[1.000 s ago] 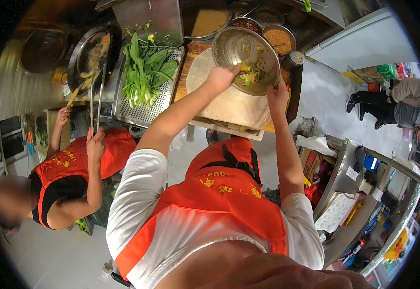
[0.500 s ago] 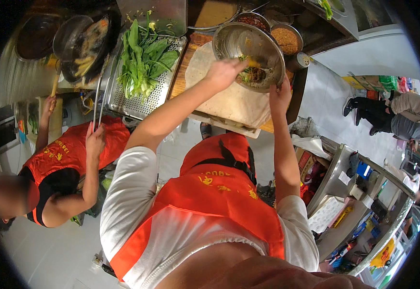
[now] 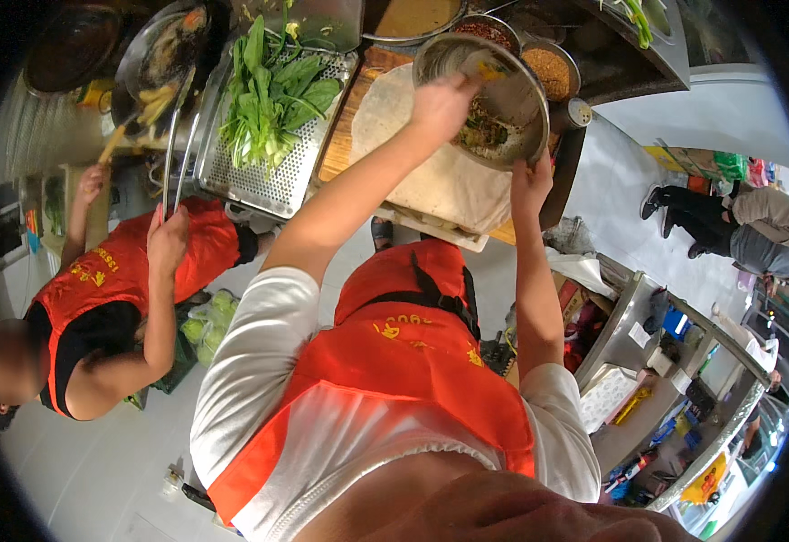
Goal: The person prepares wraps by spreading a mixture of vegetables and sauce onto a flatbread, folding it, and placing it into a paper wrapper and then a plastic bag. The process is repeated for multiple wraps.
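A tilted steel mixing bowl [image 3: 533,135] is held over a beige cloth [image 3: 394,149] on a wooden board. My right hand [image 3: 532,188] grips its near right rim. Inside lies a heap of dark and green seasoned food [image 3: 483,135], with white grains beside it. Reaching over the bowl's left side, my left hand [image 3: 442,110] is closed, its fingers slightly blurred. Something orange-yellow [image 3: 492,70] shows by its fingertips; I cannot tell whether it is held or lies on the bowl wall.
Left of the board, leafy greens [image 3: 272,99] lie on a perforated steel tray [image 3: 241,176]. Behind the bowl stand containers of red chilli [image 3: 487,32] and orange-brown crumbs [image 3: 550,72]. At far left a co-worker [image 3: 132,262] holds tongs and a wooden handle by a pan [image 3: 155,63]. A cluttered shelf [image 3: 629,352] stands right.
My left hand has moved right and up, farther over the bowl. The bowl has shifted slightly right. The co-worker's tongs and hands have moved a little left.
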`<state>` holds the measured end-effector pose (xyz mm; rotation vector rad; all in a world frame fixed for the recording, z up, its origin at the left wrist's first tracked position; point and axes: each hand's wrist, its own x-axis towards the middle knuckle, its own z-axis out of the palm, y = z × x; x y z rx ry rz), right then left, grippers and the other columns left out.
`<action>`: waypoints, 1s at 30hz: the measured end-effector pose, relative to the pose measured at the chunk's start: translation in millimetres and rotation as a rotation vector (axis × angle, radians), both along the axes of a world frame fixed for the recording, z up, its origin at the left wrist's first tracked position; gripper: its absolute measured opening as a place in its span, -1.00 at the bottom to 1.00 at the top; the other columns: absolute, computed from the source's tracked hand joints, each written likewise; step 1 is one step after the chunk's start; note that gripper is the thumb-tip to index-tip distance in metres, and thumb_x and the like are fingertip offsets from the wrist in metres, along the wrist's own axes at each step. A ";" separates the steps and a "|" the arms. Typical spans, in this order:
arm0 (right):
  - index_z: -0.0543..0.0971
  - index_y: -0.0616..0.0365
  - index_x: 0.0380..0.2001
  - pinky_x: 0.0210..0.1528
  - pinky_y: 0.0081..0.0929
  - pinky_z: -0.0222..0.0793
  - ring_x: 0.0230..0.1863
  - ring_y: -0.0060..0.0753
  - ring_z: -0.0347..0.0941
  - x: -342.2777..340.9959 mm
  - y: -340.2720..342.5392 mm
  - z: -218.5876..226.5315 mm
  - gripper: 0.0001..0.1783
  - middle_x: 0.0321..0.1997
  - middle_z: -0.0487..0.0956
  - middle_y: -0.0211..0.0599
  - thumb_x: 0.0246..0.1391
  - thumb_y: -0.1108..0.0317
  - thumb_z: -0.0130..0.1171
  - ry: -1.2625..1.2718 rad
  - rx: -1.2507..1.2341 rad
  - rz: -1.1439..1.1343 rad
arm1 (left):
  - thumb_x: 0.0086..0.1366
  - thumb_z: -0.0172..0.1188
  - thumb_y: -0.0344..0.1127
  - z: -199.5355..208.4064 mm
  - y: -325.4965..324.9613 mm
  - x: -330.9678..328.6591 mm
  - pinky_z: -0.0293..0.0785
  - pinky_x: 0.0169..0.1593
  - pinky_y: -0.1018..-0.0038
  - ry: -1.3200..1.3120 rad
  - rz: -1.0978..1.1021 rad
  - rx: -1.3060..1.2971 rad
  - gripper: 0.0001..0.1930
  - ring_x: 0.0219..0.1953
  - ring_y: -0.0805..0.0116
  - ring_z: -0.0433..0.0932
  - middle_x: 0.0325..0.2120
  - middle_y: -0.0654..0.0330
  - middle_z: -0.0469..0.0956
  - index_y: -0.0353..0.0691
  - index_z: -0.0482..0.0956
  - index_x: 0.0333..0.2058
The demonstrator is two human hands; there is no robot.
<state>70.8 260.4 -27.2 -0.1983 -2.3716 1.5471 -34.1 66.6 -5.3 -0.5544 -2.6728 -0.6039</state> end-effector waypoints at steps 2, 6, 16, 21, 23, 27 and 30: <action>0.35 0.26 0.22 0.13 -0.55 0.28 0.13 -0.34 0.42 -0.3 0.7 5.2 -0.43 0.16 0.47 -0.17 0.08 0.67 -0.04 -0.015 -0.110 0.004 | 0.15 0.09 -0.39 -17.4 4.3 24.0 0.54 -0.42 0.34 -0.091 -0.113 -0.115 -0.63 -0.40 0.21 0.62 -0.36 0.15 0.63 -0.09 0.61 -0.03; 0.36 0.25 0.22 0.11 -0.57 0.29 0.11 -0.43 0.41 -7.1 7.2 2.2 -0.43 0.12 0.49 -0.21 0.08 0.68 -0.05 -0.027 -0.084 0.019 | 0.12 0.10 -0.43 -1.1 5.7 29.9 0.58 -0.31 0.33 -0.076 -0.184 -0.025 -0.59 -0.30 0.18 0.63 -0.26 0.14 0.61 -0.06 0.60 -0.01; 0.35 0.27 0.23 0.16 -0.46 0.30 0.21 -0.25 0.40 -10.2 13.6 -9.5 -0.41 0.22 0.45 -0.10 0.07 0.60 0.05 0.036 0.056 -0.003 | 0.11 0.15 -0.39 -8.2 -20.2 21.8 0.60 -0.25 0.36 -0.122 -0.413 -0.276 -0.48 -0.18 0.23 0.60 -0.23 0.28 0.59 0.05 0.50 0.11; 0.36 0.28 0.22 0.20 -0.41 0.30 0.26 -0.16 0.37 -15.0 10.5 4.1 -0.42 0.27 0.42 -0.06 0.07 0.59 0.06 0.128 0.178 0.043 | 0.12 0.13 -0.39 -12.4 4.5 19.8 0.59 -0.24 0.42 0.164 -0.425 -0.137 -0.52 -0.16 0.28 0.59 -0.19 0.26 0.60 0.07 0.54 0.07; 0.36 0.28 0.22 0.22 -0.39 0.28 0.26 -0.12 0.37 -12.1 13.0 9.5 -0.41 0.26 0.42 -0.05 0.06 0.58 0.06 0.023 0.054 0.019 | 0.14 0.10 -0.40 -28.6 -8.1 15.6 0.57 -0.14 0.40 -0.063 -0.462 -0.375 -0.53 -0.11 0.26 0.58 -0.14 0.26 0.59 0.06 0.54 0.07; 0.36 0.27 0.22 0.22 -0.38 0.29 0.23 -0.12 0.40 -3.1 13.7 5.1 -0.43 0.25 0.44 -0.07 0.08 0.59 0.03 -0.022 -0.016 -0.001 | 0.18 0.06 -0.39 -12.1 -26.3 13.2 0.52 -0.02 0.39 -0.188 -0.443 -0.248 -0.49 -0.08 0.27 0.56 -0.07 0.31 0.57 0.10 0.48 0.14; 0.37 0.28 0.21 0.21 -0.40 0.30 0.22 -0.14 0.42 -12.9 19.2 1.1 -0.44 0.25 0.44 -0.06 0.08 0.58 0.03 0.148 0.150 0.072 | 0.21 0.03 -0.39 0.5 2.5 23.3 0.51 0.02 0.45 -0.148 -0.521 -0.281 -0.46 0.00 0.29 0.55 0.06 0.34 0.54 0.13 0.42 0.20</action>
